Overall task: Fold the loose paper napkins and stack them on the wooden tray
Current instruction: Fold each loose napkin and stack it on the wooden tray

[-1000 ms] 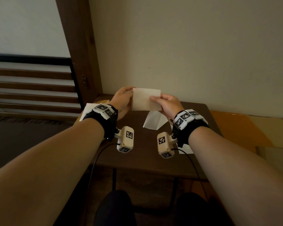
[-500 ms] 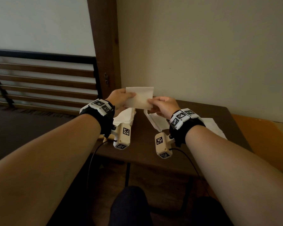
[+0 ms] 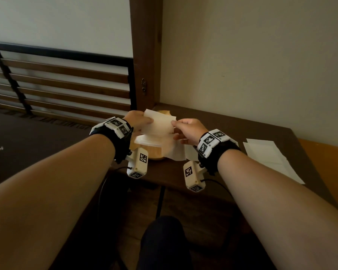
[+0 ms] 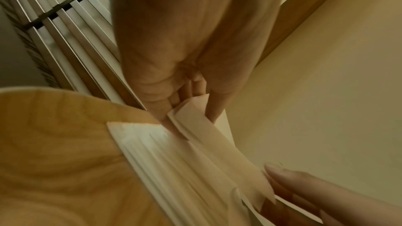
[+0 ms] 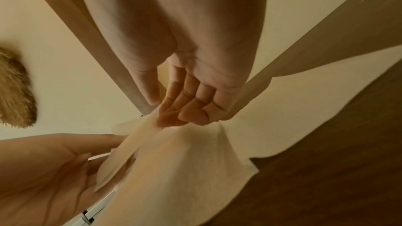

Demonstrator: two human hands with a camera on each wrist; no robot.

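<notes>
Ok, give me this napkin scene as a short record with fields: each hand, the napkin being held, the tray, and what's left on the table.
left hand: pinches the left end of the folded napkin
right hand: pinches its right end
folded napkin: held in the air between both hands, above the tray
wooden tray: at the table's left end, with a stack of folded napkins on it
loose napkin: crumpled beside the tray, under the right hand
flat napkins: lying unfolded at the table's right end
table: dark wood, against the wall

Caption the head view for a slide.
Both hands, left and right, pinch a folded napkin above the wooden tray.
</notes>
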